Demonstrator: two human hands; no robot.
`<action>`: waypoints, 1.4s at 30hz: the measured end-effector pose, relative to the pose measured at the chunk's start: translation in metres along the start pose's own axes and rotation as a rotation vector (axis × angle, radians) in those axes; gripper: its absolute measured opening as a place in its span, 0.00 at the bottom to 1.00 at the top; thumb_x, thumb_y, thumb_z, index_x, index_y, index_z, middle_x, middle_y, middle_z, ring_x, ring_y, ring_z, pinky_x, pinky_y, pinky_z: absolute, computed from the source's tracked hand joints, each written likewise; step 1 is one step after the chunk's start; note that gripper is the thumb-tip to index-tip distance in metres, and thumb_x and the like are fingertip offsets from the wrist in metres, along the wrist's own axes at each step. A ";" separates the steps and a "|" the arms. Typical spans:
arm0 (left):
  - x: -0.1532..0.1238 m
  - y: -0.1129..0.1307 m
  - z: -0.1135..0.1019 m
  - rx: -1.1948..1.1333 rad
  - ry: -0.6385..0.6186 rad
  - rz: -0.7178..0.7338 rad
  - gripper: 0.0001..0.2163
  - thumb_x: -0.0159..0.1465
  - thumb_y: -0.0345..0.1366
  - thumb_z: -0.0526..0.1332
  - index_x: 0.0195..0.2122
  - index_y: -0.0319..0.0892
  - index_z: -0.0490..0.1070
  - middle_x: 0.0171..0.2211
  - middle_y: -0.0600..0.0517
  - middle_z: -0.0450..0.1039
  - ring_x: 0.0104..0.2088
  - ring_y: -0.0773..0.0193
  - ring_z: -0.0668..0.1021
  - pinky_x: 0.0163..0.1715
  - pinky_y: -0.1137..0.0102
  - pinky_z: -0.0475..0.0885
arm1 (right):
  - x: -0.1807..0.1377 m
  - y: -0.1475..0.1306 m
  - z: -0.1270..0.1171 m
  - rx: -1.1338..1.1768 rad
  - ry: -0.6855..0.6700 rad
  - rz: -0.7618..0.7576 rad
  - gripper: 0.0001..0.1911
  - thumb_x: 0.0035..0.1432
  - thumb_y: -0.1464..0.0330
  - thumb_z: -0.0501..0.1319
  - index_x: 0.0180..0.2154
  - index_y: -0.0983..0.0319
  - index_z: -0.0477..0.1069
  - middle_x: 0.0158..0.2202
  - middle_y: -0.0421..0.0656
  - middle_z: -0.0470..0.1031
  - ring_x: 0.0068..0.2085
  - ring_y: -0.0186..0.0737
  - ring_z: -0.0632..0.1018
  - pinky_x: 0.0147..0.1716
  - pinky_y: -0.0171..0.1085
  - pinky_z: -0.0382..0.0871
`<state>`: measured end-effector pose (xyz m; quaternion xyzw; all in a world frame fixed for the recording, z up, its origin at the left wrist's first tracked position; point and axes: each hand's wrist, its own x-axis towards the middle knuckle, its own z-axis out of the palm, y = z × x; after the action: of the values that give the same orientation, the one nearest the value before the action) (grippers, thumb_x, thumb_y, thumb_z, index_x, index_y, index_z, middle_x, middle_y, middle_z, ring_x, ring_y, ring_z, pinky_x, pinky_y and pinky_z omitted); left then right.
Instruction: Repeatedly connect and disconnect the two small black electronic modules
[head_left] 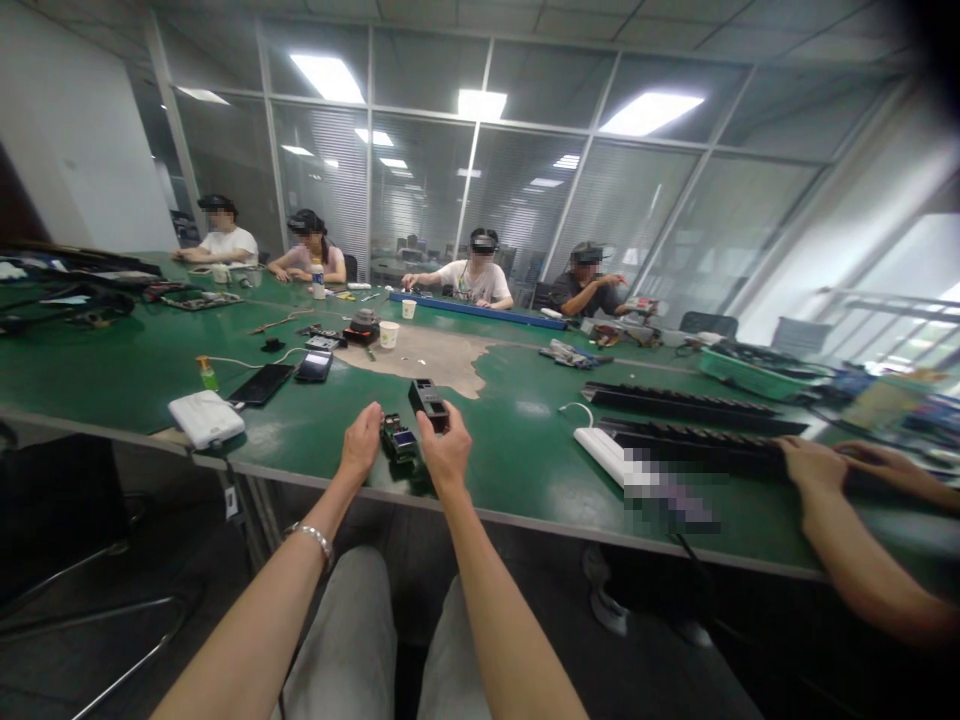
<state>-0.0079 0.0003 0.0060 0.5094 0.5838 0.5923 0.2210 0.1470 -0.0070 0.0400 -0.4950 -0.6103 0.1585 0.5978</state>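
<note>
My left hand (pixel 361 440) is closed, its fingers pinching the left side of a small dark device with a blue part (pixel 397 441) that sits near the front edge of the green table (pixel 517 450). My right hand (pixel 448 447) is closed round a black rectangular block (pixel 428 399), which sticks up and away from my fingers. The two hands are close together, with the small device between them. A bracelet is on my left wrist.
A white box (pixel 205 418), two dark phones (pixel 262 384) and a small bottle (pixel 206 373) lie to the left. A white power strip (pixel 604 450) and long black trays (pixel 675 402) lie to the right, where a co-worker's hands (pixel 814 463) rest. Several people sit along the far side.
</note>
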 end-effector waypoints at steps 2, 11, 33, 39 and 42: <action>-0.002 0.004 -0.001 -0.003 0.011 -0.011 0.25 0.67 0.54 0.47 0.48 0.42 0.73 0.45 0.44 0.78 0.50 0.52 0.77 0.53 0.59 0.69 | 0.001 0.013 -0.007 -0.051 -0.013 0.060 0.24 0.55 0.58 0.61 0.50 0.63 0.70 0.44 0.48 0.78 0.45 0.45 0.77 0.46 0.40 0.68; -0.004 0.009 -0.003 0.068 0.027 -0.019 0.23 0.67 0.52 0.48 0.48 0.42 0.74 0.47 0.46 0.78 0.51 0.55 0.76 0.54 0.63 0.68 | -0.008 0.046 -0.002 -0.200 -0.063 0.065 0.32 0.52 0.61 0.63 0.56 0.71 0.65 0.53 0.58 0.72 0.54 0.53 0.73 0.54 0.46 0.64; -0.001 -0.002 -0.002 -0.008 -0.009 -0.004 0.26 0.67 0.54 0.45 0.51 0.42 0.72 0.44 0.45 0.79 0.45 0.57 0.79 0.50 0.63 0.70 | -0.013 0.044 -0.010 -0.116 -0.055 0.049 0.23 0.53 0.60 0.61 0.48 0.65 0.72 0.47 0.52 0.76 0.47 0.48 0.76 0.50 0.44 0.66; 0.001 -0.003 -0.001 -0.037 -0.018 -0.002 0.26 0.67 0.54 0.45 0.51 0.42 0.72 0.43 0.45 0.79 0.44 0.57 0.80 0.49 0.63 0.71 | -0.018 0.019 -0.008 0.128 0.036 0.153 0.28 0.56 0.57 0.60 0.54 0.67 0.69 0.50 0.53 0.75 0.47 0.45 0.77 0.48 0.40 0.69; 0.001 -0.002 -0.001 -0.039 -0.005 -0.031 0.26 0.67 0.54 0.46 0.50 0.42 0.73 0.43 0.44 0.79 0.45 0.57 0.80 0.49 0.63 0.71 | -0.022 0.001 -0.001 0.108 0.030 0.055 0.28 0.56 0.57 0.61 0.55 0.66 0.68 0.52 0.52 0.74 0.50 0.45 0.76 0.51 0.40 0.68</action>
<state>-0.0096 0.0010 0.0047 0.4973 0.5793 0.5990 0.2415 0.1435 -0.0242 0.0263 -0.4812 -0.5781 0.2003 0.6279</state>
